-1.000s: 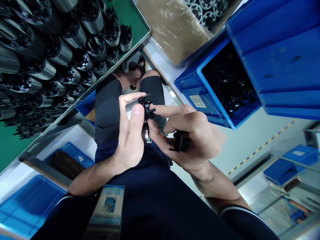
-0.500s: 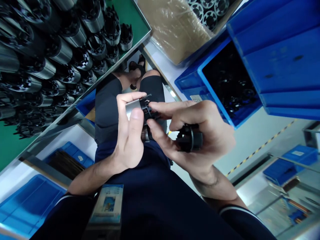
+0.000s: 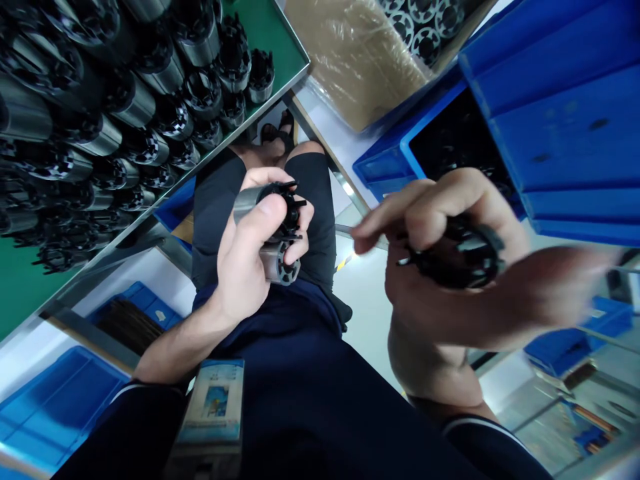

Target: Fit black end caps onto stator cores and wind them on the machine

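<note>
Left hand clasping two metal tubes above lap, right hand curled round black ring, thumb splayed; lower tube could slip, likely from thin finger support.

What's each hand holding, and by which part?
Left hand: two metal cylinders, upper by its side, lower unclear. Right hand: black ring, exact contact unclear.

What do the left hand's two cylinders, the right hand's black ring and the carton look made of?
The cylinders: probably metal, by their silvery-grey, satin sheen.
The ring: likely moulded plastic; black, with glossy highlights on its curved wall, though blur leaves this open.
The carton: apparently cardboard, matt brown under clear, shiny, wrinkled film.
</note>
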Demonstrator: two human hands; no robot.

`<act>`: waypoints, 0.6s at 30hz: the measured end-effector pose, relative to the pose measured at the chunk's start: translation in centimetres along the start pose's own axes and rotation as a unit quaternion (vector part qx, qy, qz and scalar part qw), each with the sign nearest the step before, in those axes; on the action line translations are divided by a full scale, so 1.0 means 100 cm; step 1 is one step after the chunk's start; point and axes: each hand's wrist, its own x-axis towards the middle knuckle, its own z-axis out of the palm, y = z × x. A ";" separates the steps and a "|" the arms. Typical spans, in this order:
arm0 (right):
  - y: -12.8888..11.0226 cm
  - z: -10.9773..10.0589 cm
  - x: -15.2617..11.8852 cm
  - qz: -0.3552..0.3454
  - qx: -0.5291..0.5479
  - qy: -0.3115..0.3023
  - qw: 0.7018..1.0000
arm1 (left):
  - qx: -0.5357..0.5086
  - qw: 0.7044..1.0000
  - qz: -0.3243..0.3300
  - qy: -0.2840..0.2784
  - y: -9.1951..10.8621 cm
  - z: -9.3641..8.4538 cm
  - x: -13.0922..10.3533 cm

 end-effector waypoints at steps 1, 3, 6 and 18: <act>0.003 0.000 0.001 0.022 0.026 0.017 0.999 | -0.008 1.000 -0.020 0.004 0.003 0.002 0.001; 0.008 0.001 0.001 0.044 0.086 0.033 0.995 | -0.011 0.998 -0.062 0.018 0.007 0.004 0.001; 0.015 0.004 -0.006 0.040 0.100 0.039 0.993 | -0.007 0.992 -0.108 0.058 0.009 0.005 -0.001; 0.048 0.042 -0.047 -0.075 0.047 -0.010 0.996 | 0.040 0.984 0.012 0.175 0.004 0.020 -0.008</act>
